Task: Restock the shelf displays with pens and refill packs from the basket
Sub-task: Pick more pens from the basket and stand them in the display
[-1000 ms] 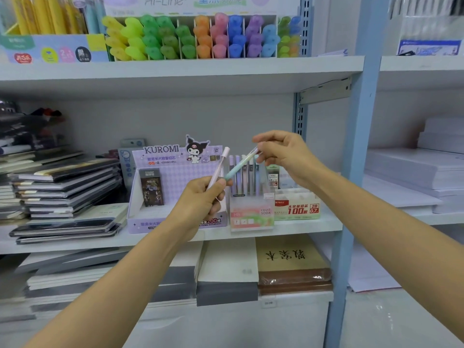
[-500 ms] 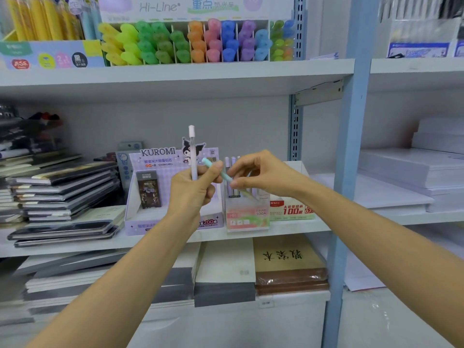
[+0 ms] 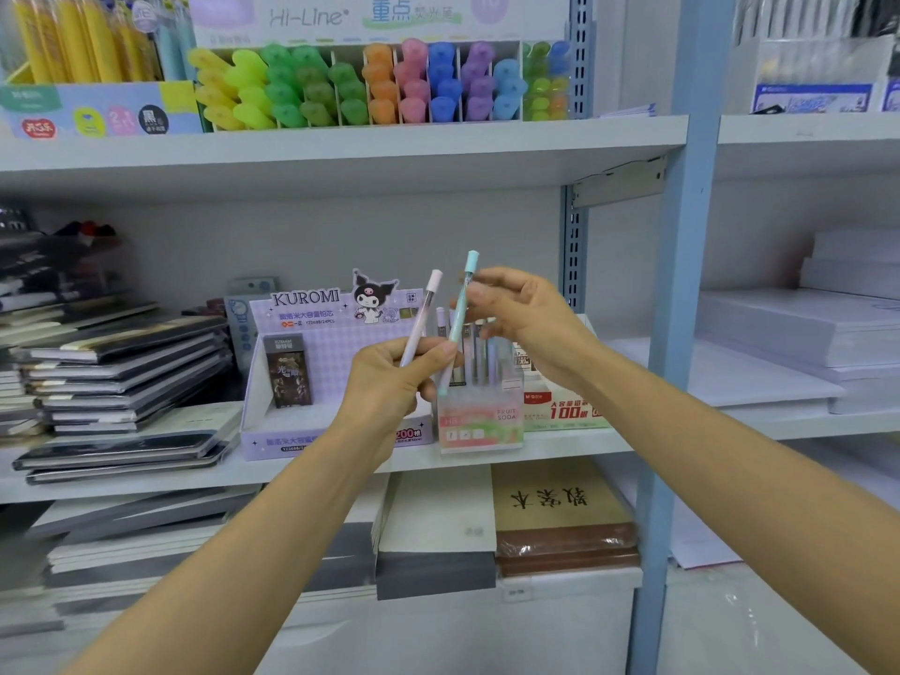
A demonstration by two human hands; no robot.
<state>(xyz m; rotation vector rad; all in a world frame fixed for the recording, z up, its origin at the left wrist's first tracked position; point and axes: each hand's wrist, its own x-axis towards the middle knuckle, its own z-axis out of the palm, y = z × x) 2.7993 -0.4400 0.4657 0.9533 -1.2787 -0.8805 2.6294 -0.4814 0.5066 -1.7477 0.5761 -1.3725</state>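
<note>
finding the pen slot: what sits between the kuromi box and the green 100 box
In the head view, the Fruit Soda pen stand, holding upright pens, stands between the Kuromi box and the green box.

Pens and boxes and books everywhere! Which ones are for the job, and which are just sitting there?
For the job: pink pen in the left hand, teal pen in the right hand, pen box behind them.
Just sitting there: notebooks, highlighters, paper stacks.

Teal pen (image 3: 457,328) now near-upright, cap up, beside pink pen (image 3: 420,321)
</note>
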